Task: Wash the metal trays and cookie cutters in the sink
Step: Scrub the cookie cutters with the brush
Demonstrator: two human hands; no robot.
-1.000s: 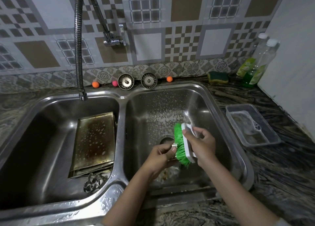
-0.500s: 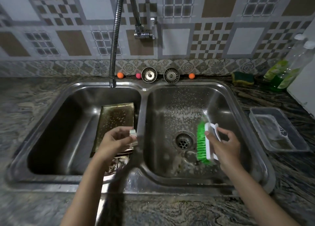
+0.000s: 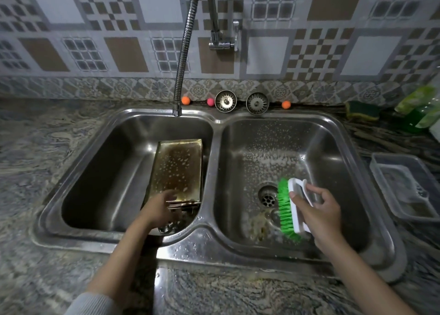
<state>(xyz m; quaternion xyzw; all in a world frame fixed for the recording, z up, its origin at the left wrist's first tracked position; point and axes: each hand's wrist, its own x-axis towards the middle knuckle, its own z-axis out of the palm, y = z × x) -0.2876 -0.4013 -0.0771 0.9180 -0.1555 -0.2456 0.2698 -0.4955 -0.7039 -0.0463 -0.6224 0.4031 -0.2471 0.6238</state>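
Note:
Stacked metal trays (image 3: 177,169), brown-stained and flecked with foam, lean in the left basin of the steel double sink (image 3: 209,243). Cookie cutters (image 3: 170,226) lie in the near right corner of that basin, just below my left hand (image 3: 157,211). This hand reaches down over the trays' near edge; it is blurred and its back faces me, so anything in its fingers is hidden. My right hand (image 3: 319,212) grips the white handle of a green-bristled scrub brush (image 3: 285,210) above the right basin, beside the drain (image 3: 267,198).
A flexible tap hose (image 3: 184,53) hangs over the left basin's back rim. Two sink strainers (image 3: 225,101) and small coloured balls stand along the back ledge. A sponge (image 3: 362,111), green bottles (image 3: 421,110) and a clear plastic container (image 3: 404,191) are on the right counter.
My left hand carried a small cutter from the brush in the right basin across the divider and down into the left basin. The right hand kept the brush over the right basin.

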